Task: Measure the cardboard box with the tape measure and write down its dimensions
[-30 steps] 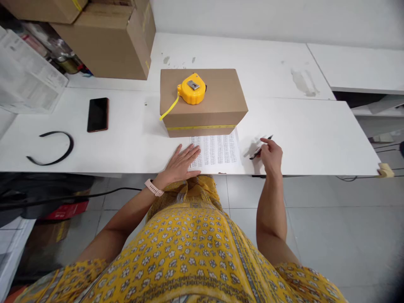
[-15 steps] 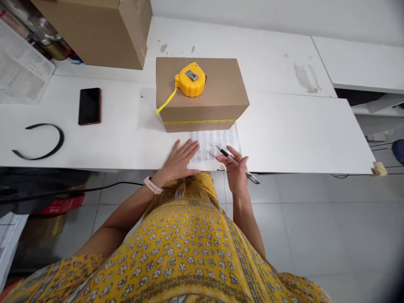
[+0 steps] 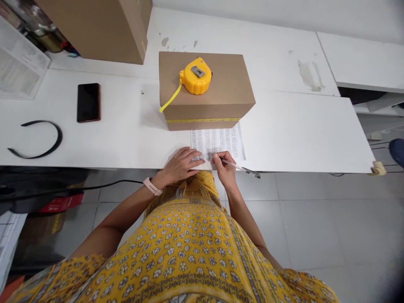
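Paper (image 3: 217, 143) at the counter's (image 3: 299, 134) near edge bears text columns; writing seems underway, remainder unclear. Right hand (image 3: 225, 171) pinches a pen (image 3: 239, 166); left hand (image 3: 180, 164) lies spread over the paper's left edge.

Markings: none legible.
The sheet (image 3: 232, 142) bears columns of small dark print, too fine to read. The yellow strip (image 3: 203, 120) across the front of the box (image 3: 225, 82) carries dark marks, also too small to make out. Pale marks on the red item (image 3: 65, 203), lower left, are blurred.
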A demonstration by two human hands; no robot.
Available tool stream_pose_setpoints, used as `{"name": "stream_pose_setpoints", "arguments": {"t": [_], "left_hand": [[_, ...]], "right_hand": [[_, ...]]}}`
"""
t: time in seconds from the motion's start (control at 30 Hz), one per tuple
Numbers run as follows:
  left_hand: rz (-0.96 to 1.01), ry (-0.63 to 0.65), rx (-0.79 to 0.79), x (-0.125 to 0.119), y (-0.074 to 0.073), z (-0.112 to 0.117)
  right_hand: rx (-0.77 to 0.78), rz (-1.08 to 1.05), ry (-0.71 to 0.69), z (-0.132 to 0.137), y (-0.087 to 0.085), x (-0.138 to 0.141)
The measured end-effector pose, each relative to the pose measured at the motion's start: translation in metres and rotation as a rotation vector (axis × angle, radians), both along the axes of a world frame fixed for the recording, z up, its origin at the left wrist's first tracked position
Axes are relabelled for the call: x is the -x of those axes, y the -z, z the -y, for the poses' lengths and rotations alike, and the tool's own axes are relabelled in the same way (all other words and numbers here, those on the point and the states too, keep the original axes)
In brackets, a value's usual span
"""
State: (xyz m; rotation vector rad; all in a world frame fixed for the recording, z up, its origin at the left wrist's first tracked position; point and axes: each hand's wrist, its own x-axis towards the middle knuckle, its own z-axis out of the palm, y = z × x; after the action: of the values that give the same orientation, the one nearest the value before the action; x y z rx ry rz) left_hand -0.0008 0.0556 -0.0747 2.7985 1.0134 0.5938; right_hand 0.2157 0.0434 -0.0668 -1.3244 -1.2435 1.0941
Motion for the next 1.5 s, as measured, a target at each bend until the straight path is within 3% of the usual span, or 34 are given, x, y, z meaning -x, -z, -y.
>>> {"name": "stream_pose_setpoints", "arguments": {"t": [0.1,0.23,0.5,0.93,1.5], "left_hand": [[-0.026,0.004,0.017,-0.002,-0.004,0.0],[-0.021,0.012,0.019,-0.003,-0.005,0.0],[-0.008,0.004,-0.001,-0.002,-0.002,0.0],[0.058,-0.016,0.059,-0.003,-0.001,-0.002],[0.068,-0.022,0.063,-0.002,0.001,-0.002]], "right_hand": [[-0.022,0.103,0.034,0.003,0.001,0.001],[0.002,0.064,0.025,0.003,0.003,0.002],[-0.059,0.154,0.148,-0.001,0.006,0.013],[-0.098,0.263,0.129,0.002,0.01,0.011],[-0.107,0.244,0.119,0.001,0.012,0.011]]}}
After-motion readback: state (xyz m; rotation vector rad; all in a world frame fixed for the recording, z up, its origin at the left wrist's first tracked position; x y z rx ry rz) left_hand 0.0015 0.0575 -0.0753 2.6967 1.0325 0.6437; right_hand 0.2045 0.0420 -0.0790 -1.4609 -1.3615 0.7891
